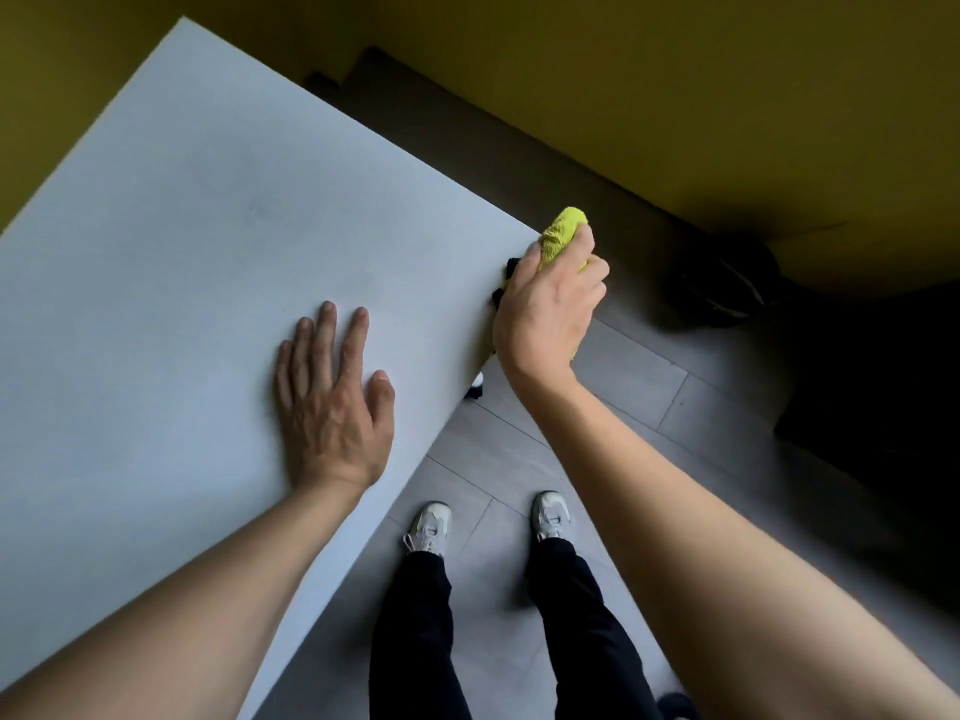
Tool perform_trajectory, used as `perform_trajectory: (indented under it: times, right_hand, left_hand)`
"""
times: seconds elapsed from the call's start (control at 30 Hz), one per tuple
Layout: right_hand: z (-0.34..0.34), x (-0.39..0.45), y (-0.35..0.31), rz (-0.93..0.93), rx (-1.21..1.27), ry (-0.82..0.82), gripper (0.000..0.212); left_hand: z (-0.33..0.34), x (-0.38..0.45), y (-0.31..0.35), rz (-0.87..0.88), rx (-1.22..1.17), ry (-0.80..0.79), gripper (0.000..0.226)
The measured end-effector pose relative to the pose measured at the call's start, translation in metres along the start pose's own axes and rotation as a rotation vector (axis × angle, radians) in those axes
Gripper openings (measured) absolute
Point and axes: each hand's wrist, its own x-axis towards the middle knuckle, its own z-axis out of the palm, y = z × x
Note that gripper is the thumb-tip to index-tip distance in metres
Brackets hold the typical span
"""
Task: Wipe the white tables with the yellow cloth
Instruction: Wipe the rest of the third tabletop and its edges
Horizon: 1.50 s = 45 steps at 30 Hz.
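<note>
A white table (197, 241) fills the left and middle of the head view, its near corner pointing right. My left hand (332, 402) lies flat on the tabletop with fingers spread, close to the front edge. My right hand (550, 304) grips a bunched yellow cloth (563, 231) at the table's right corner, with the cloth sticking out above my fingers. Most of the cloth is hidden under my hand.
Grey plank floor (623, 376) lies to the right of the table, with my feet in pale shoes (431, 527) by the front edge. A yellow wall (675, 96) runs behind. A dark round object (727, 283) sits in shadow at right. A black table leg fitting (475, 392) shows under the edge.
</note>
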Motion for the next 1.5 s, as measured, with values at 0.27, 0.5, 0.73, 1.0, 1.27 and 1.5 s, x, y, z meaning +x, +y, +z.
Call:
perform_trajectory:
  times: [0.27,0.5,0.73,1.0,1.27,1.5]
  right_hand:
    - [0.002,-0.033,-0.023,0.089,-0.143,-0.016,0.076]
    - [-0.009,-0.112,-0.022,0.111,-0.202,-0.140,0.085]
    - [0.009,-0.073,-0.032,0.238,-0.195,0.017,0.069]
    - [0.015,0.003,-0.038,0.268,-0.214,0.129,0.052]
    - [0.020,-0.118,-0.028,0.244,-0.275,0.075,0.070]
    - [0.027,-0.151,-0.017,0.166,-0.351,0.106,0.077]
  left_hand:
    - [-0.001,-0.001,-0.002,0.007,-0.024,-0.024,0.066]
    - [-0.005,-0.001,-0.018,0.105,-0.077,-0.110,0.069]
    - [-0.020,-0.015,-0.087,0.510,-0.054,-0.185,0.068]
    - [-0.016,-0.015,-0.087,0.496,-0.076,-0.171,0.068]
    - [-0.014,-0.016,-0.088,0.497,-0.072,-0.159,0.068]
    - [-0.009,-0.015,-0.088,0.506,-0.049,-0.161,0.070]
